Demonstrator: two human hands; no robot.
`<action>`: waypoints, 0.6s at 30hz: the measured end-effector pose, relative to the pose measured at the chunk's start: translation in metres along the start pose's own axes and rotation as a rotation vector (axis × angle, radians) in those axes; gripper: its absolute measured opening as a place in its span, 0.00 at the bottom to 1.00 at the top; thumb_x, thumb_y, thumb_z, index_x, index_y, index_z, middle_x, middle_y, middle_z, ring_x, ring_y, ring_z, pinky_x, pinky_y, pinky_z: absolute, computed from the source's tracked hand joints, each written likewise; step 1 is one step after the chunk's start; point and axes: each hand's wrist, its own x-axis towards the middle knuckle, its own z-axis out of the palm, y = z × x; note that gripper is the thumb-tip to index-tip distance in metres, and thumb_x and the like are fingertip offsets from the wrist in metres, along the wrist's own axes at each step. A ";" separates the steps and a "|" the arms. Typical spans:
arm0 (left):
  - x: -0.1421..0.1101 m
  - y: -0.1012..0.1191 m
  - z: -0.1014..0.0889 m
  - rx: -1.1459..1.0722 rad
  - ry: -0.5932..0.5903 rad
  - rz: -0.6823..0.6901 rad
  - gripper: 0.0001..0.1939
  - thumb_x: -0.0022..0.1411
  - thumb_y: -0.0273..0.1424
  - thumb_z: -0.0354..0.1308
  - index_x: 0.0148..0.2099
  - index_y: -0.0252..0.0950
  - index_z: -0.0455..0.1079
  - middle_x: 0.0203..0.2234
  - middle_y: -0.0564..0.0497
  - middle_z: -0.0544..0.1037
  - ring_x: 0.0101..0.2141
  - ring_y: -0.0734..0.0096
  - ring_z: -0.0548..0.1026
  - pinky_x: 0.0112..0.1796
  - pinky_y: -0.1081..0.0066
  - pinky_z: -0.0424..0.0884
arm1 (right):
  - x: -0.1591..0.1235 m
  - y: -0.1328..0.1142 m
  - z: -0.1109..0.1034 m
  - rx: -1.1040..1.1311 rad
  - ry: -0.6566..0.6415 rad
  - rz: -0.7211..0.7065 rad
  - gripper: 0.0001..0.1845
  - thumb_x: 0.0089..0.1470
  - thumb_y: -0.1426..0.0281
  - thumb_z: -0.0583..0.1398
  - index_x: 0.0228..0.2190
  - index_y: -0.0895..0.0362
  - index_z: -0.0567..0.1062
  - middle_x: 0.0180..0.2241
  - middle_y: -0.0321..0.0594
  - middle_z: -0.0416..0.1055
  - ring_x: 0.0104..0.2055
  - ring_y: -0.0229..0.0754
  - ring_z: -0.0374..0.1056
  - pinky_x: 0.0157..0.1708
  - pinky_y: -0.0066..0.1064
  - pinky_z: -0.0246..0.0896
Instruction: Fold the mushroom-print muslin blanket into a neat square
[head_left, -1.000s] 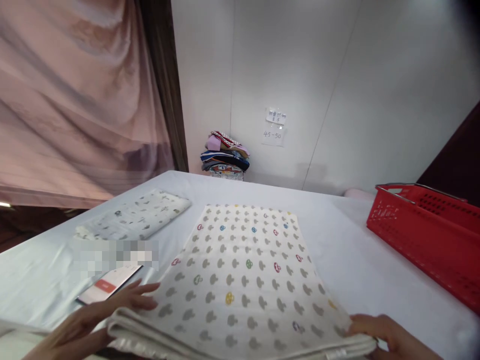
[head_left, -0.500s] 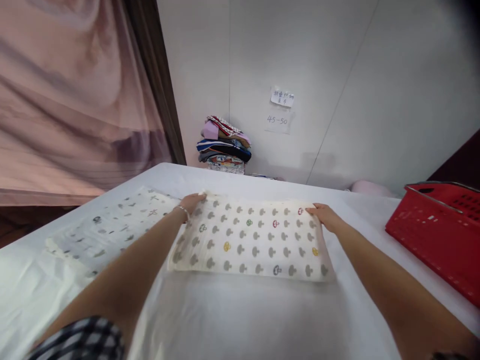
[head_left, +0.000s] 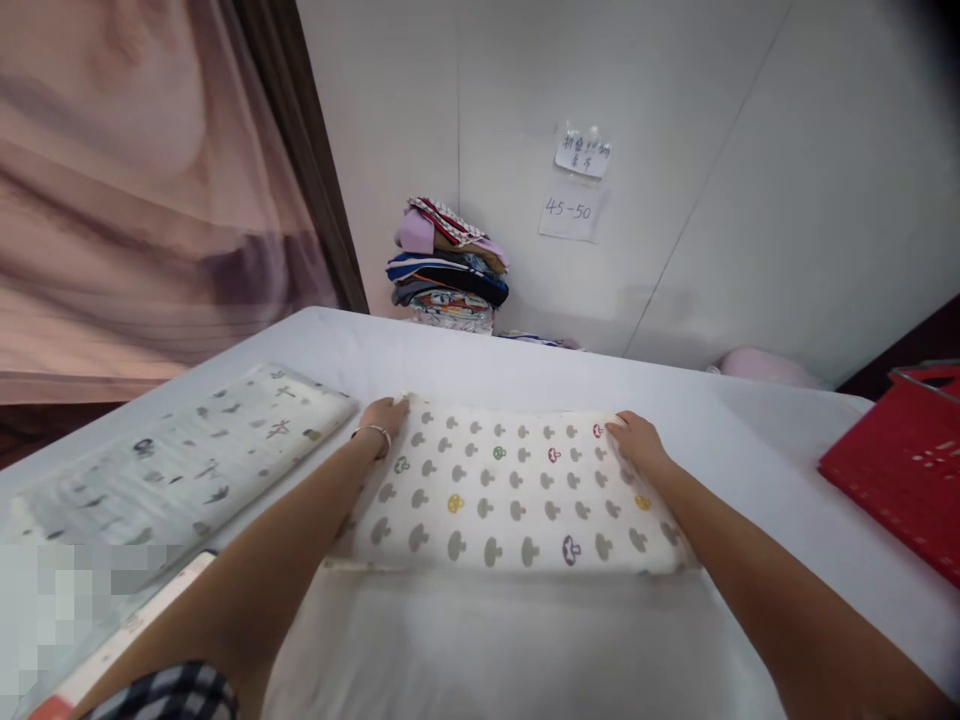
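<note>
A white cloth printed with grey mushrooms, a few of them coloured, is spread in front of me, folded into a rectangle. My left hand pinches its far left corner, a bracelet on the wrist. At the far right corner, my right hand has its fingers closed on the edge. The near edge of the cloth lies over the white table covering. Left of it is a folded white cloth with leaf-like prints, apart from both hands.
A pile of folded fabrics stands behind the table by the wall. A red plastic basket sits at the right. Pink drapery hangs at the left. A pale flat item lies partly hidden beside my left forearm.
The mushroom-print cloth now appears larger and flatter, its near edge lower in view. Both hands keep hold of its far corners. The view has shifted, and the pale item by my left forearm now shows.
</note>
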 end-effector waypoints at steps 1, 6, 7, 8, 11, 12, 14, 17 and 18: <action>-0.001 0.000 0.001 -0.001 -0.006 -0.007 0.20 0.59 0.38 0.41 0.36 0.33 0.71 0.34 0.39 0.77 0.36 0.61 0.75 0.32 0.71 0.66 | -0.001 -0.001 0.002 -0.045 0.007 -0.008 0.16 0.51 0.63 0.53 0.39 0.56 0.72 0.37 0.42 0.73 0.38 0.43 0.67 0.35 0.29 0.57; -0.010 0.004 0.004 0.016 -0.007 -0.023 0.21 0.60 0.40 0.41 0.41 0.33 0.70 0.39 0.37 0.76 0.41 0.56 0.73 0.36 0.67 0.67 | -0.009 -0.002 0.007 -0.278 0.002 -0.100 0.20 0.57 0.63 0.47 0.48 0.54 0.66 0.44 0.45 0.70 0.42 0.46 0.66 0.38 0.32 0.55; -0.013 0.005 0.004 0.025 -0.001 -0.025 0.21 0.60 0.40 0.41 0.42 0.33 0.69 0.40 0.37 0.75 0.41 0.55 0.73 0.36 0.66 0.67 | -0.011 -0.003 0.008 -0.326 -0.003 -0.119 0.21 0.58 0.63 0.46 0.50 0.54 0.64 0.45 0.45 0.69 0.43 0.47 0.66 0.39 0.33 0.55; -0.015 0.006 0.004 0.034 0.004 -0.028 0.21 0.60 0.40 0.41 0.44 0.33 0.68 0.40 0.37 0.75 0.41 0.54 0.73 0.36 0.65 0.67 | -0.013 -0.004 0.008 -0.367 -0.009 -0.127 0.22 0.58 0.64 0.45 0.52 0.54 0.62 0.46 0.46 0.68 0.42 0.48 0.66 0.39 0.34 0.55; -0.019 0.010 0.003 0.067 0.003 -0.030 0.22 0.61 0.40 0.40 0.49 0.34 0.65 0.41 0.37 0.75 0.42 0.53 0.73 0.37 0.62 0.67 | -0.015 -0.007 0.008 -0.465 -0.032 -0.128 0.23 0.60 0.65 0.42 0.54 0.54 0.59 0.46 0.49 0.66 0.39 0.47 0.68 0.37 0.35 0.56; -0.021 0.011 0.001 0.082 0.001 -0.027 0.22 0.61 0.40 0.41 0.51 0.34 0.63 0.41 0.37 0.74 0.42 0.52 0.73 0.38 0.61 0.66 | -0.015 -0.009 0.008 -0.490 -0.040 -0.127 0.23 0.60 0.65 0.42 0.54 0.54 0.59 0.46 0.49 0.66 0.38 0.47 0.68 0.36 0.35 0.56; -0.023 0.013 -0.002 0.113 0.025 -0.007 0.23 0.61 0.39 0.42 0.54 0.34 0.60 0.45 0.36 0.72 0.44 0.52 0.72 0.40 0.59 0.66 | -0.016 -0.011 0.006 -0.527 -0.057 -0.131 0.22 0.60 0.65 0.41 0.53 0.53 0.60 0.45 0.48 0.66 0.37 0.46 0.68 0.36 0.35 0.57; -0.030 0.016 -0.006 0.153 0.108 0.099 0.26 0.60 0.37 0.44 0.58 0.32 0.56 0.52 0.36 0.66 0.50 0.53 0.67 0.45 0.58 0.64 | -0.016 -0.019 0.002 -0.542 -0.060 -0.126 0.22 0.60 0.66 0.43 0.54 0.55 0.60 0.46 0.51 0.66 0.41 0.49 0.67 0.38 0.38 0.57; -0.033 0.017 -0.005 0.163 0.127 0.171 0.27 0.60 0.38 0.44 0.59 0.31 0.55 0.54 0.37 0.64 0.53 0.54 0.64 0.48 0.59 0.62 | -0.017 -0.023 0.000 -0.532 -0.047 -0.150 0.23 0.59 0.66 0.44 0.54 0.56 0.60 0.47 0.52 0.65 0.44 0.51 0.65 0.41 0.39 0.57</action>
